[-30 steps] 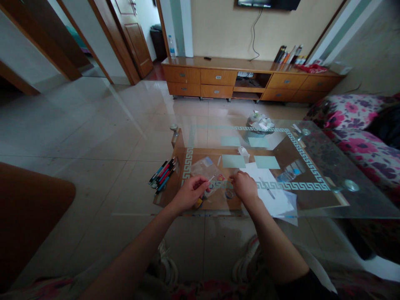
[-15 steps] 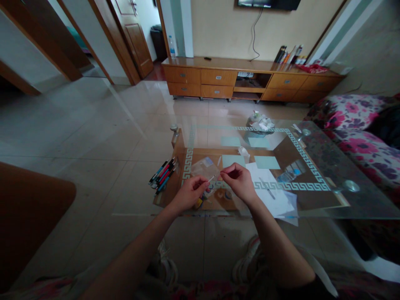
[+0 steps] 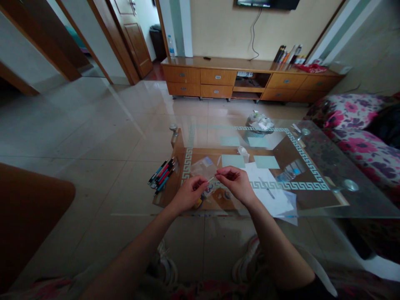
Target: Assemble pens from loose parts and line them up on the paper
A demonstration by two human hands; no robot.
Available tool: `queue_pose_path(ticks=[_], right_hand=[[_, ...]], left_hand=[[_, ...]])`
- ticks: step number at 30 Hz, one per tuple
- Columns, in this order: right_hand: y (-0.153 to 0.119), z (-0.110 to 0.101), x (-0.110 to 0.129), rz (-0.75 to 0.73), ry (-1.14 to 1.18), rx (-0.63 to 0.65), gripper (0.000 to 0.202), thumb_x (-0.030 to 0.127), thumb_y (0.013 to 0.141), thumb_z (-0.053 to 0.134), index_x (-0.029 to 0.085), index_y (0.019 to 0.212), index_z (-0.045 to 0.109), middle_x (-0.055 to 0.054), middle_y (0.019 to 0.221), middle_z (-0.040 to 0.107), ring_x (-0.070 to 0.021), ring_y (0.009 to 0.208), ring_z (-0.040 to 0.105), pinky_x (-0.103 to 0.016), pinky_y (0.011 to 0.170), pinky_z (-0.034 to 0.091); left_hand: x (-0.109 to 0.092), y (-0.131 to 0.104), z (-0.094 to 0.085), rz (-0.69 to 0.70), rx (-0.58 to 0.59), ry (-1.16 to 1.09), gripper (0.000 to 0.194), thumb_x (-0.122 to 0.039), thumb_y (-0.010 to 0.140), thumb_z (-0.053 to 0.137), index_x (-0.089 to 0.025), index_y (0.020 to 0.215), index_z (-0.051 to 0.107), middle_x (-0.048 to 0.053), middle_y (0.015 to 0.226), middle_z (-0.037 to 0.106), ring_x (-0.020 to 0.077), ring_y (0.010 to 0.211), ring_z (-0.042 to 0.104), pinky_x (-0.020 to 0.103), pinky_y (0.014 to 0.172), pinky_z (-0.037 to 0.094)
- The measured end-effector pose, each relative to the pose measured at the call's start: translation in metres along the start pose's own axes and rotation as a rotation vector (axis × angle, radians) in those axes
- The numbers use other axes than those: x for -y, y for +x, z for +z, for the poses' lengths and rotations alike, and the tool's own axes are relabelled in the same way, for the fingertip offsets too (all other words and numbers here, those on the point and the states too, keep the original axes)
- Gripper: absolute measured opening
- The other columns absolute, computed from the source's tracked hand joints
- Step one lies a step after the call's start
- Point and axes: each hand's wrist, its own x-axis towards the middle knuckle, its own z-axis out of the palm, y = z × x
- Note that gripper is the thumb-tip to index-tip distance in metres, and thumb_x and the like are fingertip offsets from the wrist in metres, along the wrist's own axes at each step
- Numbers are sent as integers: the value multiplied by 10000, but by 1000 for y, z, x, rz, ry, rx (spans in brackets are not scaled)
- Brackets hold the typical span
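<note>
While your left hand [image 3: 188, 192] grips a thin white stick [image 3: 211, 179], your right hand [image 3: 216, 173] pinches its far tip.

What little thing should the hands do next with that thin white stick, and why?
Maybe the right hand should gently pinch the far end of the thin white stick. The left hand holds the other end, and the right fingertips are right by the far one. Whether they already touch it is too small to tell.
</note>
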Motion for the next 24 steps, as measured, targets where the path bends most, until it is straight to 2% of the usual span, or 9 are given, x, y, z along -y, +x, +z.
queue_pose_path(ticks=[6, 18, 24], right_hand=[[1, -1, -1, -33, -32, -8, 247, 330, 729, 813, 184, 897, 706, -37, 845, 728, -166, 765, 678, -311, 742, 556], [-2, -2, -13, -29, -159, 125, 232, 282, 768, 768, 179, 964, 699, -53, 889, 745, -175, 818, 704, -308, 763, 564], [-5, -2, -10, -19, -267, 161, 204, 252, 791, 735, 177, 977, 703, -57, 879, 750, -181, 793, 709, -295, 711, 548]], left_hand=[[2, 1, 1, 4, 0, 10, 264, -417, 909, 610, -162, 925, 674, 40, 838, 676, 162, 775, 631, 260, 712, 499], [-1, -1, 1, 35, 36, 56, 239, -382, 912, 603, -157, 920, 683, 30, 828, 680, 148, 739, 617, 248, 684, 474], [-1, -2, 1, 30, 17, 124, 239, -390, 908, 604, -163, 910, 678, 26, 811, 686, 148, 717, 612, 246, 659, 460]])
